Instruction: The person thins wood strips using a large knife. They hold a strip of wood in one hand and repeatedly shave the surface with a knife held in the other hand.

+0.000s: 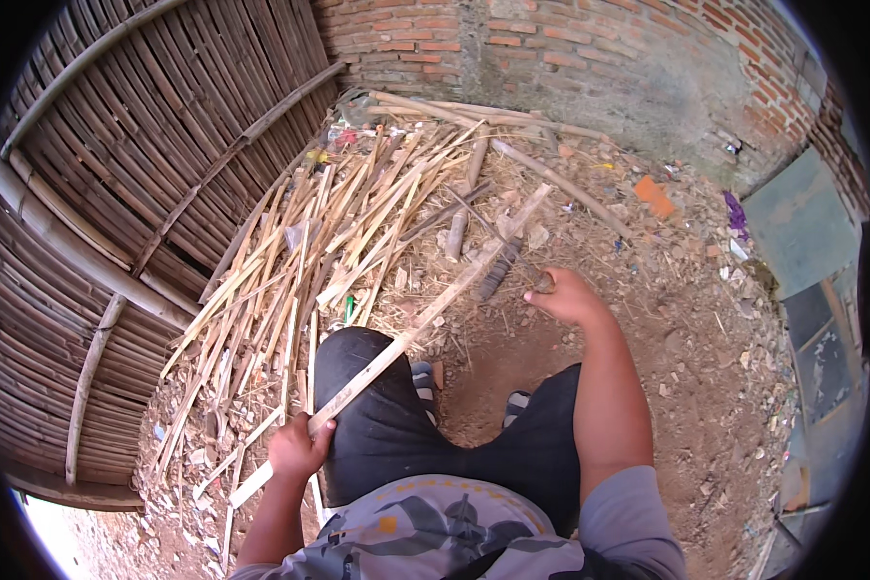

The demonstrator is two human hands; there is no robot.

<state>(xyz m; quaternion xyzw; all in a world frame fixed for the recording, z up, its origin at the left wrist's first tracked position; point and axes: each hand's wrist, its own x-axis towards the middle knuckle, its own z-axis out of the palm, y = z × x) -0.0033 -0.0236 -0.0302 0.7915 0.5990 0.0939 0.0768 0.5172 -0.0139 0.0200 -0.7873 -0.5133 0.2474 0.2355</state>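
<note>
My left hand (302, 446) is closed around the lower part of a long, pale split-wood strip (425, 317). The strip slants up to the right across my left thigh, its far end above a dark, ridged piece of wood (500, 271) on the ground. To the right of the strip, my right hand (567, 298) is closed on the short handle (543, 281) of a tool. A thin dark length (474, 213) runs up-left from near it, behind the strip; it looks like a machete blade, partly hidden.
A heap of split strips (348, 217) covers the ground ahead and left, beside a bamboo-slat wall (184, 126). Round poles (561, 188) lie before a brick wall (590, 58). Grey sheets (802, 227) lean at right. Litter and an orange scrap (653, 195) dot the dirt.
</note>
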